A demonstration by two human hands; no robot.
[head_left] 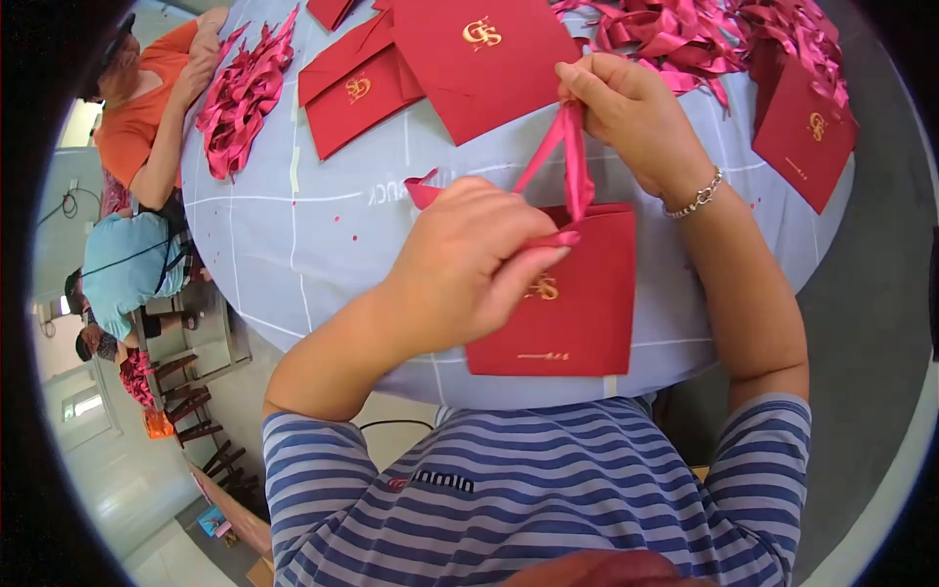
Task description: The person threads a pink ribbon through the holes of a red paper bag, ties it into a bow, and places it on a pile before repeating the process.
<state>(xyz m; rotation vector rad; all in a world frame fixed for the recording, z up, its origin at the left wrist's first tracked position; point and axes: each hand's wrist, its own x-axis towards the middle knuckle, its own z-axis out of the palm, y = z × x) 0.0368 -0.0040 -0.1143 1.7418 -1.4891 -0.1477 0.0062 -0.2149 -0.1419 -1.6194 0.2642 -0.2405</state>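
Over grey cloth (323, 245), right hand (636, 122) pinches satin-like ribbon (575, 157).

Left hand (469, 264) pinches pink ribbon (575, 161) at red envelope (577, 313) top; right hand (631, 117) holds ribbon end above.

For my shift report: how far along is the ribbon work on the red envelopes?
Done: no finished envelope shows. In hand: the left hand pinches the pink ribbon at the top edge of one red envelope, while the right hand pulls its loop up. Left: probably most of it, since several bare envelopes lie on the table and ribbon piles lie unused.
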